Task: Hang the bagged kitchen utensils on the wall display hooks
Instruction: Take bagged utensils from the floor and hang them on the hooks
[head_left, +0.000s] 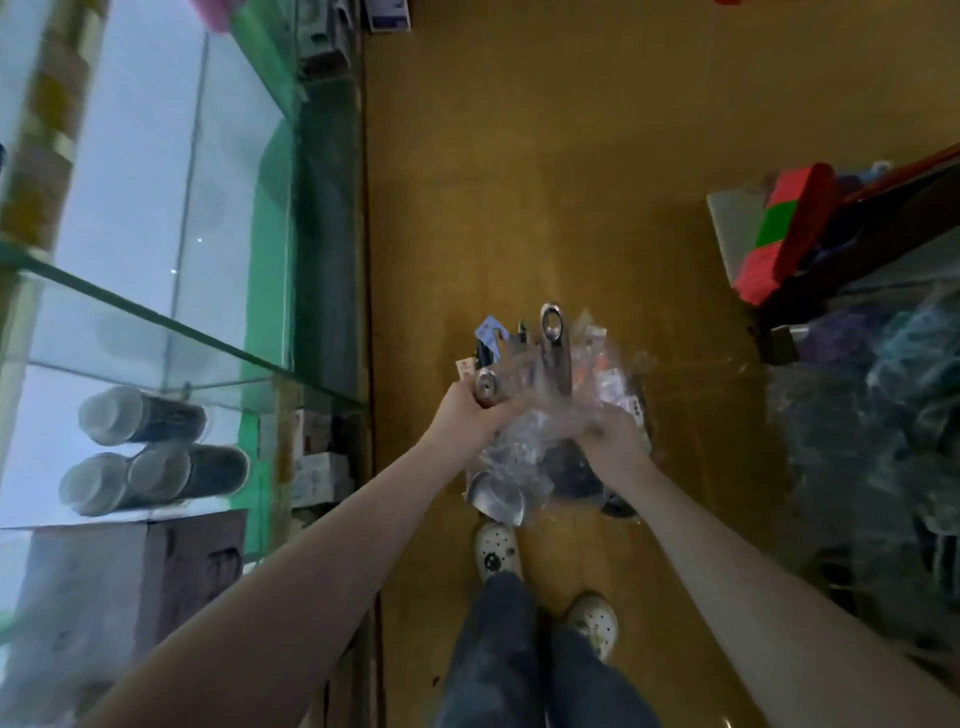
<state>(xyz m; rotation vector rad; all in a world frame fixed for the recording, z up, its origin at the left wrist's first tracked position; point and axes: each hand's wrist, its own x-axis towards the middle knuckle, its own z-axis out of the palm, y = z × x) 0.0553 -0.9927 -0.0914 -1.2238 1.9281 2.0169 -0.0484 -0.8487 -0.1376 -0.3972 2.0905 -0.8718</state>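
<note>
My left grip (470, 410) and right grip (613, 436) are bare, my forearms (311, 571) bare too. I wear loose dark blue jeans (498, 649) and white perforated clogs (497, 551) with small charms (491, 558) on top.

Motion blur and crinkled plastic smear the bagged utensils (545, 410) together, so we cannot count them or tell most apart. The fingertips of the left grip (467, 415) and right grip (615, 439) vanish under the bundle. Print on the paper tags (491, 332) is too small to read. Hazy glass veils the jars (140, 415), and the picture's right edge cuts off the heap of bags (883, 415).
</note>
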